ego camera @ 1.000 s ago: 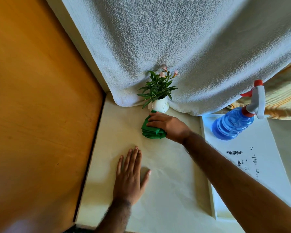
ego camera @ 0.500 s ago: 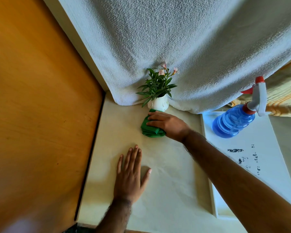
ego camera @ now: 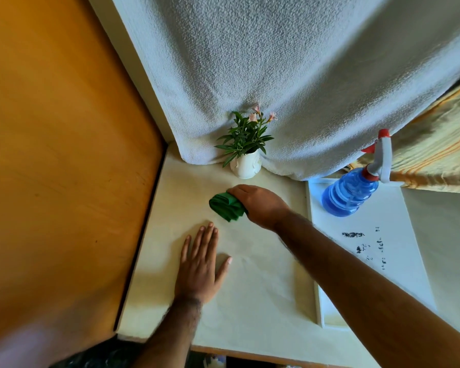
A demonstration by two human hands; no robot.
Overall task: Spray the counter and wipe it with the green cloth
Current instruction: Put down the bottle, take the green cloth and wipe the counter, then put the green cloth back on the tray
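The green cloth is bunched up on the cream counter, a short way in front of the flower pot. My right hand presses on its right side and grips it. My left hand lies flat on the counter nearer to me, fingers spread, holding nothing. The blue spray bottle with a white and red trigger stands on a white board at the right, apart from both hands.
A small white pot with a green flowering plant stands at the back against a hanging white towel. An orange wooden panel walls the left side. The white board with black marks lies at the right.
My right hand has pulled the green cloth away from the flower pot, toward me and slightly left. My left hand has stayed flat in place.
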